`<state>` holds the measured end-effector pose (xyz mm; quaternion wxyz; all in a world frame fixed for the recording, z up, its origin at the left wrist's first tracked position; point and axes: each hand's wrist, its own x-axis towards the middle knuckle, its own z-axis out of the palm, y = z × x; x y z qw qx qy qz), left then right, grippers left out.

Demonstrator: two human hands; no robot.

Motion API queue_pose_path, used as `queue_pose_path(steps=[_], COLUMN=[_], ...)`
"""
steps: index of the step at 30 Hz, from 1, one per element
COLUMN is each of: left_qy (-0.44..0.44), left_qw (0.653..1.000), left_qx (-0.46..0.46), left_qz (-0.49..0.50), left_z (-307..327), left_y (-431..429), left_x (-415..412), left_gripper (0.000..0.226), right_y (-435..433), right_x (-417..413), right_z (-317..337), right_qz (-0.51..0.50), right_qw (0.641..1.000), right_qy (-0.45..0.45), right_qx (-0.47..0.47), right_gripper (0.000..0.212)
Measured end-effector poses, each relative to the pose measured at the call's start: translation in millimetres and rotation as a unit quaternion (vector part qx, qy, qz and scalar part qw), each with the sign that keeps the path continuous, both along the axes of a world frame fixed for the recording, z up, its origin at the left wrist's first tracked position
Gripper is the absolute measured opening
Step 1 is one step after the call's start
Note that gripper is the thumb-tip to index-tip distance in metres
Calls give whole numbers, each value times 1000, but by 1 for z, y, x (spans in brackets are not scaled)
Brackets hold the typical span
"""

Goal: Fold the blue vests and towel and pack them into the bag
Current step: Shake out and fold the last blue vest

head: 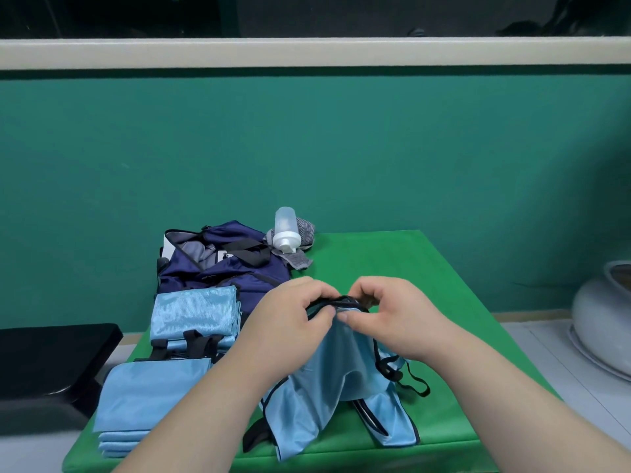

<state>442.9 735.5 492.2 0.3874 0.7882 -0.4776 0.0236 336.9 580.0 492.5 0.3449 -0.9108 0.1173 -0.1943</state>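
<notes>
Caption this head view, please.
Left hand and right hand pinch a blue vest by its black trim; folded vests and navy bag lie on the green table.

Single head-worn wide-angle view, facing forward and down, close over the table [392,264], wall [307,148] behind

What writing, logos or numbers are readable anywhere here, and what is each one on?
Nothing here can be read with certainty.
White patch on the navy bag: dark marks, too small and partly hidden to read.
Clear bottle, blue vest in the middle, folded blue stacks: no print visible.
</notes>
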Motion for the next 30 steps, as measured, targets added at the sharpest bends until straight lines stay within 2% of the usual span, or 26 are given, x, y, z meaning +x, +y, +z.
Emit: queue_pose_path(steps=[3, 8, 14, 20, 27, 30], left_qy=[3, 45, 30, -7, -68, -34], left_qw=[1000, 998, 994, 999, 997, 997], left_qx=[10, 0, 92, 38, 33, 21], left_qz=[16, 41, 39, 19, 29, 66], left_z=[-3, -3, -3, -6, -1, 3], left_y=[2, 10, 18, 17, 15, 17], left_x=[1, 13, 22, 12, 13, 17], left_gripper=[13, 19, 23, 3, 10, 20], right_y=[-1, 5, 8, 5, 4, 3], right_x=[-1, 0, 3, 8, 10, 6], right_z=[-5, -22, -28, -15, -10, -15], right_qz=[-8, -19, -43, -17, -11, -2], right_qw=[1000, 998, 998, 1000, 999, 999], right_qy=[9, 53, 11, 18, 33, 54], right_qx=[1, 0, 44, 7, -5, 2], right_gripper=[21, 12, 12, 10, 13, 12])
